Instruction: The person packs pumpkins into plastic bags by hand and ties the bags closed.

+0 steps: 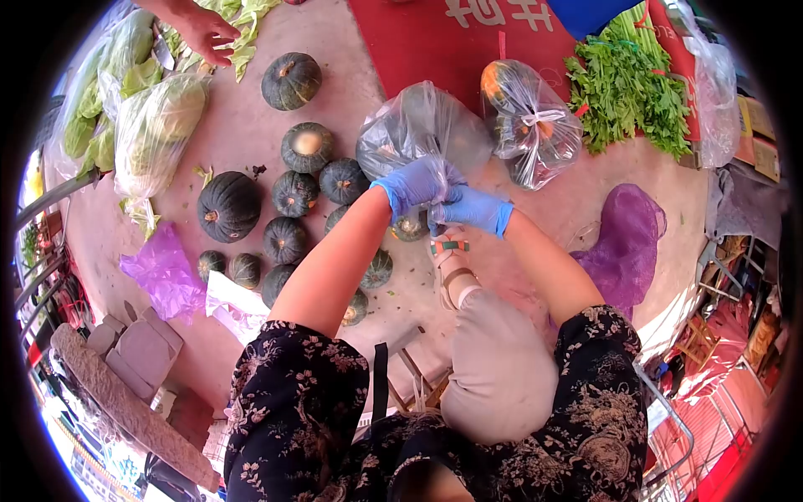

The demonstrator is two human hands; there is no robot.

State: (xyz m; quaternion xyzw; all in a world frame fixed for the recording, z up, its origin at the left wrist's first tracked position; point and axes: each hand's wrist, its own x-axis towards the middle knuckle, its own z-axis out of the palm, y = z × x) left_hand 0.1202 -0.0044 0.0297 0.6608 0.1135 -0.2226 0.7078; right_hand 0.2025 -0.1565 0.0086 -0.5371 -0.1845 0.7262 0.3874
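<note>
Both of my hands wear blue gloves and meet at the gathered neck of a clear plastic bag (418,125). My left hand (411,186) is closed on the neck, and my right hand (475,209) pinches it just to the right. Dark shapes show through the bag, too blurred to name. Right of it lies a tied clear bag (535,125) with green and orange squashes inside. Several dark green pumpkins (229,207) sit on the floor to the left, some partly behind my left forearm. A small pumpkin (410,226) shows just below my hands.
Bagged cabbages (161,125) lie at the upper left, near another person's hand (205,32). Leafy greens (631,92) rest on a red mat (401,50) at the upper right. Purple mesh (623,243) is at right, a purple bag (167,272) at left. My foot (452,263) stands below my hands.
</note>
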